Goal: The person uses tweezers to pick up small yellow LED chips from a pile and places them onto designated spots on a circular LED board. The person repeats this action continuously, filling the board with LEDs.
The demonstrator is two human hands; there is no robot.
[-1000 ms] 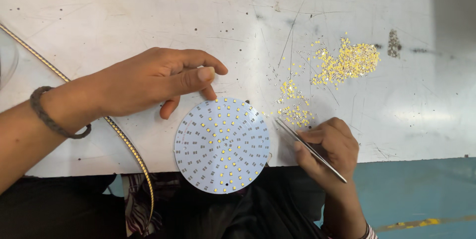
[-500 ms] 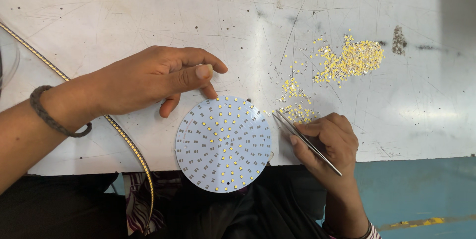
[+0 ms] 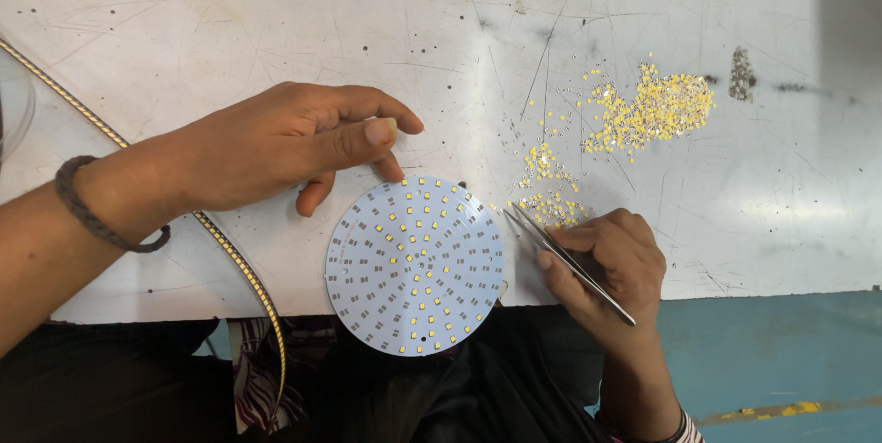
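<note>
Right hand (image 3: 611, 264): pinched around a pair of metal tweezers (image 3: 565, 259), tips sitting just off the right edge of the board.
Left hand (image 3: 294, 144): loosely curled, holding nothing, fingertips touching the board's top-left rim.
Round LED board (image 3: 415, 265): white disc dotted with little yellow chips, lying at the table's near edge and hanging over it a bit.
Loose chips (image 3: 648, 112): yellow pile up right on the scratched white table (image 3: 230, 29), trailing down toward the tweezers.
Braided cord (image 3: 234, 264): runs diagonally under the left wrist.
</note>
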